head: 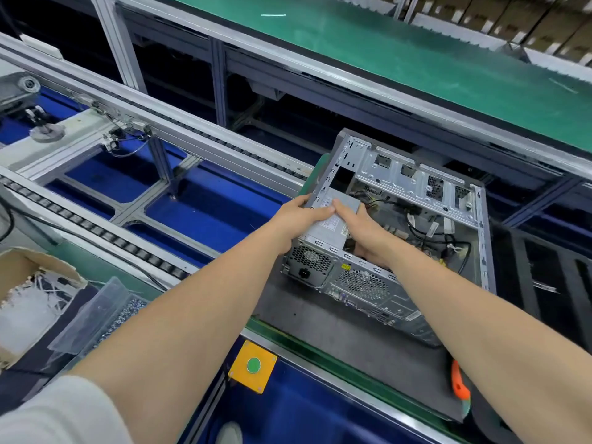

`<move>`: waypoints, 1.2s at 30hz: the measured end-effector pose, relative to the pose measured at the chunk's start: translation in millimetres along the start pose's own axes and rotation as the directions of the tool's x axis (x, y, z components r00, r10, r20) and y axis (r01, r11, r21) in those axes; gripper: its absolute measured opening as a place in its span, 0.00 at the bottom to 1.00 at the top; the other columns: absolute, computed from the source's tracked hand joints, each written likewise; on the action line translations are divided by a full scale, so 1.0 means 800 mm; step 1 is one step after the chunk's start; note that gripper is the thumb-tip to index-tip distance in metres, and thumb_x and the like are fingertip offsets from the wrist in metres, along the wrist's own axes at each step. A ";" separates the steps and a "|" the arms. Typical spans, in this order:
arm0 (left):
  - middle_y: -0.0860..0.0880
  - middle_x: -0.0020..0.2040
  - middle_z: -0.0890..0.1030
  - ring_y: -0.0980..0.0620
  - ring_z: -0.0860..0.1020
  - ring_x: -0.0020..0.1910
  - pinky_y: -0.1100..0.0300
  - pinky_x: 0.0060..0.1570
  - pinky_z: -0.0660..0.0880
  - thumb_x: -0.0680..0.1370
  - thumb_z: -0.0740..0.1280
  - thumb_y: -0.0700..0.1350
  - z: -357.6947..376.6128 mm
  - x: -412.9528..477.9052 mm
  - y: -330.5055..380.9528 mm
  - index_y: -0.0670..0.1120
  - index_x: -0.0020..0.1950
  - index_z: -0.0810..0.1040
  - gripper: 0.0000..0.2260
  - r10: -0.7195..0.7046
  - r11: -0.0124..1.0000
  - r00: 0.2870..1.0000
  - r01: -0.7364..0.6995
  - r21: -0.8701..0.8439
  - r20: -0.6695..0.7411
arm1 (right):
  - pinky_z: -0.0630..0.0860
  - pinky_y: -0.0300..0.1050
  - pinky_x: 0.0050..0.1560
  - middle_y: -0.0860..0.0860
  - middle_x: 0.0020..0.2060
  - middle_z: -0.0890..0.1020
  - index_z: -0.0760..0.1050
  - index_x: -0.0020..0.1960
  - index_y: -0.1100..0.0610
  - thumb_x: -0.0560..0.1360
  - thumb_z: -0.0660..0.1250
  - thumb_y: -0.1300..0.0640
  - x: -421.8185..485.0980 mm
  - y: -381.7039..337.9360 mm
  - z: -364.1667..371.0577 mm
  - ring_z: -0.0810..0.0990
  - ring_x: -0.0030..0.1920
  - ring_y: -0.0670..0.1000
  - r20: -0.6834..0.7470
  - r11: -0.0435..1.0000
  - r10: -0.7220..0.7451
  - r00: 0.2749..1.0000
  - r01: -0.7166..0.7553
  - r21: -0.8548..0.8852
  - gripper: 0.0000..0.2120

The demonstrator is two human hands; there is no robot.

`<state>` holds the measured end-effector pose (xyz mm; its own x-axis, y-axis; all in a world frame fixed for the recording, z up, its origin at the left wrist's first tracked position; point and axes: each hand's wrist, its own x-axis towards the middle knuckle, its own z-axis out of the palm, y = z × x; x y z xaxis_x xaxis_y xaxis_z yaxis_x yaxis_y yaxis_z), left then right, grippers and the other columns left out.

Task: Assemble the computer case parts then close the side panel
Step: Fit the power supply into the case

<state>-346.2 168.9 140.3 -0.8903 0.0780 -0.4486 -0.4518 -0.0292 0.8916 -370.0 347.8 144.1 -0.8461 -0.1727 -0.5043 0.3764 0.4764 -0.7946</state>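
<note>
An open metal computer case (413, 184) lies on its side on a grey mat (336, 331), its inside with cables facing up. A grey power supply box (330, 224) sits in the case's near left corner. My left hand (298, 217) grips the case's left edge beside the power supply, fingers lying over its top. My right hand (365, 232) holds the power supply from the right, fingers reaching down inside the case. No side panel is in view.
A roller conveyor (96, 225) runs at the left over blue panels. A green belt (400, 59) passes behind. A cardboard box (28, 299) and a clear tray of screws (105, 318) sit at the near left. A yellow plate with a green button (253, 365) and an orange-handled tool (459, 384) are close by.
</note>
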 end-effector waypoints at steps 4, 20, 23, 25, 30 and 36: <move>0.47 0.61 0.83 0.45 0.85 0.53 0.44 0.60 0.80 0.69 0.82 0.51 0.001 0.002 0.002 0.51 0.75 0.70 0.38 -0.007 0.998 1.000 0.008 -0.058 0.005 | 0.74 0.54 0.66 0.47 0.83 0.57 0.32 0.84 0.52 0.73 0.61 0.22 0.003 0.002 -0.005 0.73 0.67 0.47 -0.022 0.998 -0.045 0.999 0.044 -0.032 0.58; 0.50 0.55 0.86 0.49 0.87 0.46 0.53 0.44 0.84 0.70 0.81 0.52 -0.001 0.002 -0.001 0.53 0.72 0.72 0.33 -0.005 0.999 1.000 0.005 -0.042 0.005 | 0.65 0.63 0.75 0.51 0.61 0.86 0.83 0.64 0.43 0.72 0.71 0.32 0.052 -0.011 -0.029 0.84 0.63 0.56 0.261 0.995 -0.054 0.964 0.029 0.097 0.26; 0.50 0.53 0.87 0.48 0.87 0.45 0.55 0.40 0.83 0.70 0.81 0.51 -0.002 0.004 -0.003 0.54 0.70 0.74 0.30 0.000 0.999 1.000 0.000 -0.048 -0.003 | 0.65 0.63 0.75 0.50 0.58 0.87 0.84 0.62 0.41 0.73 0.68 0.30 0.059 -0.005 -0.028 0.86 0.59 0.53 0.215 0.991 -0.129 0.968 0.117 0.071 0.24; 0.50 0.52 0.87 0.48 0.87 0.45 0.51 0.44 0.84 0.70 0.79 0.51 -0.002 0.007 -0.004 0.55 0.68 0.75 0.28 0.004 0.999 1.000 -0.004 -0.035 -0.013 | 0.68 0.60 0.73 0.51 0.55 0.88 0.85 0.59 0.42 0.74 0.67 0.30 0.064 -0.003 -0.028 0.87 0.55 0.51 0.179 0.985 -0.169 0.969 0.160 0.066 0.23; 0.50 0.50 0.87 0.47 0.87 0.46 0.47 0.50 0.84 0.68 0.80 0.49 0.000 0.012 -0.006 0.56 0.61 0.79 0.24 0.005 0.999 0.999 -0.007 -0.051 -0.048 | 0.73 0.51 0.54 0.53 0.50 0.89 0.88 0.54 0.47 0.76 0.67 0.34 0.074 -0.001 -0.033 0.88 0.48 0.52 0.133 0.977 -0.208 0.969 0.200 0.072 0.20; 0.48 0.51 0.87 0.46 0.87 0.45 0.53 0.40 0.83 0.67 0.84 0.47 -0.002 0.009 0.001 0.53 0.64 0.77 0.29 -0.037 0.996 0.999 0.035 -0.086 -0.022 | 0.78 0.46 0.40 0.55 0.44 0.86 0.86 0.52 0.53 0.76 0.69 0.37 0.098 -0.008 -0.044 0.85 0.40 0.55 0.113 0.978 -0.102 0.988 0.079 0.193 0.21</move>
<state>-352.7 168.2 137.7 -0.8741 0.0573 -0.4824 -0.4858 -0.1122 0.8669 -452.2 361.4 121.5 -0.8319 -0.3169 -0.4555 0.3743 0.2854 -0.8823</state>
